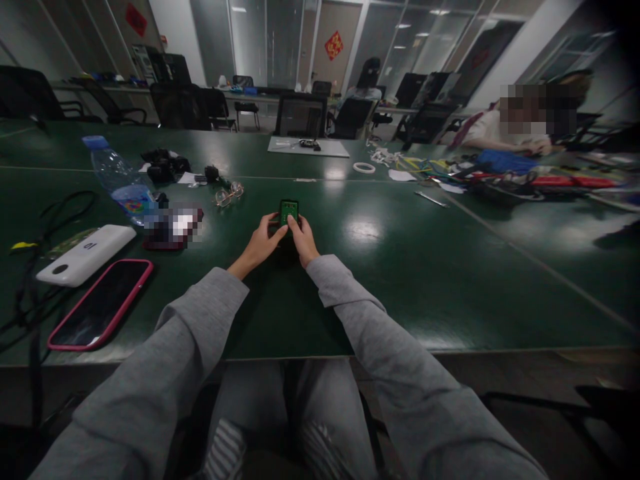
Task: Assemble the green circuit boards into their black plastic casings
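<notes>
A small green circuit board with a dark edge (289, 209) is held upright over the green table, between both hands. My left hand (264, 241) grips its left side, with the thumb at the lower edge. On the right side, my right hand (303, 239) holds it too, its thumb resting on the board's face. The fingers behind the board are hidden. A pair of glasses (229, 194) lies to the left of the hands.
On the green table (410, 267), a bottle (125, 183), a white power bank (86, 255) and a red-framed phone (101, 304) are at left. Cables (425, 167), a tape roll (364, 167) and a pen (431, 199) lie right. A person (515, 130) sits across.
</notes>
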Demonstrator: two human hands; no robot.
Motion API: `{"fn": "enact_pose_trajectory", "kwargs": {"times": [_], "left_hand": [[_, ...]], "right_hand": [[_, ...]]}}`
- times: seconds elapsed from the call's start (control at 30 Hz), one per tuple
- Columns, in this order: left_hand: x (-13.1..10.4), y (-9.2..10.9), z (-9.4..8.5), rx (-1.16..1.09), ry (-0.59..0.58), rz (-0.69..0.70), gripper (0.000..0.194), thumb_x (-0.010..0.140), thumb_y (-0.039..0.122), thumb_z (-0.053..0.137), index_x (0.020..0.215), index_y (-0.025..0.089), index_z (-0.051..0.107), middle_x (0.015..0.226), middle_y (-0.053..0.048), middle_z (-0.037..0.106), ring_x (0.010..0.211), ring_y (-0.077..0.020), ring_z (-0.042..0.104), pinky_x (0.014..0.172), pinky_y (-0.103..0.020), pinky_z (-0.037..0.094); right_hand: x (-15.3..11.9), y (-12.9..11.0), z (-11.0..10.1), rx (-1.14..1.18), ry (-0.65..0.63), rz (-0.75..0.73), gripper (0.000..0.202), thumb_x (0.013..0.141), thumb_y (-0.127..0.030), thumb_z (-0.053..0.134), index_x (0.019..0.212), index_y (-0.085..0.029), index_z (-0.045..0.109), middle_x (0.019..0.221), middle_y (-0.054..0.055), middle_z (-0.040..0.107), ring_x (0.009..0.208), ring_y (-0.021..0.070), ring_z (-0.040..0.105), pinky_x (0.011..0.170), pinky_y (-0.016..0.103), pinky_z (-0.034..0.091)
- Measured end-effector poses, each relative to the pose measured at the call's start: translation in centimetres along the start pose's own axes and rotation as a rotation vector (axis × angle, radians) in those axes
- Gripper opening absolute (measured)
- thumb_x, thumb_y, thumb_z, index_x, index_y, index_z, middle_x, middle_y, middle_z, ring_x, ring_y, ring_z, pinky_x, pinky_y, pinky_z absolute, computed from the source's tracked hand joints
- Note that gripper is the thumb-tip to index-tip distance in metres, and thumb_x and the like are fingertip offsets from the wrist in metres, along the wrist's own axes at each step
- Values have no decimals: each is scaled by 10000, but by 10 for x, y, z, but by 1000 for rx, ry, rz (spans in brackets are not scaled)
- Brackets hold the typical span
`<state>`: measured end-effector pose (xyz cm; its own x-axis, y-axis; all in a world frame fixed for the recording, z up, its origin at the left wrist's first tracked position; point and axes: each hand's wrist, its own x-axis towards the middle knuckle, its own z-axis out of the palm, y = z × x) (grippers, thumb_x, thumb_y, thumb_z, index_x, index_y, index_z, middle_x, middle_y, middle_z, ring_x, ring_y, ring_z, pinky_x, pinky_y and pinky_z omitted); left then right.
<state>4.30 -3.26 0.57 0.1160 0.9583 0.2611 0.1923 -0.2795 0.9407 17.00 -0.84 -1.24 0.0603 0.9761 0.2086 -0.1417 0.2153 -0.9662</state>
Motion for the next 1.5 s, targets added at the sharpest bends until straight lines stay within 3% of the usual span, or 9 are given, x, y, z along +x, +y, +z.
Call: {"fn": "enact_pose_trajectory", "kwargs": {"times": [0.13, 0.43, 0.8, 1.07, 1.5], "left_hand": [[1, -2, 1, -41, -18, 12, 563, 831, 385, 644, 1317, 199, 430, 1258, -161, 557, 956, -219, 628, 648, -320, 588], [4, -4, 0, -183, 61, -68, 499, 855, 342, 621, 1293, 199, 431, 1232, -152, 567, 1012, -227, 623, 660, -320, 607], [5, -4, 0, -191, 15, -65, 567, 803, 235, 677, 1316, 230, 435, 1278, -144, 538, 991, -218, 627, 730, -370, 604], [5, -3, -6, -215, 29, -117, 555, 819, 249, 653, 1318, 219, 413, 1285, -154, 545, 1062, -231, 613, 738, -332, 598], [3, 2, -8, -232, 22, -115, 701, 750, 178, 711, 1371, 280, 401, 1294, -133, 546, 908, -209, 633, 827, -459, 555]], "right_hand": [[0, -3, -1, 53, 4, 28, 560, 807, -555, 598, 1202, -167, 517, 1291, 118, 559, 1214, 203, 527, 1084, 383, 389], [2, -1, 0, 44, -119, 30, 547, 825, -487, 594, 1284, -205, 498, 1283, 77, 577, 1216, 190, 527, 1101, 397, 375], [2, -7, 0, 111, -84, 96, 507, 817, -373, 576, 1289, -207, 498, 1260, 66, 594, 1182, 191, 548, 1095, 409, 387], [4, -18, -9, 140, -272, 178, 596, 741, -337, 645, 1304, -199, 509, 1159, 60, 649, 1097, 218, 597, 1072, 468, 414], [14, 0, -14, 129, -330, 85, 743, 718, -282, 690, 1408, -244, 416, 1141, 47, 638, 1144, 227, 558, 1084, 478, 392]]}}
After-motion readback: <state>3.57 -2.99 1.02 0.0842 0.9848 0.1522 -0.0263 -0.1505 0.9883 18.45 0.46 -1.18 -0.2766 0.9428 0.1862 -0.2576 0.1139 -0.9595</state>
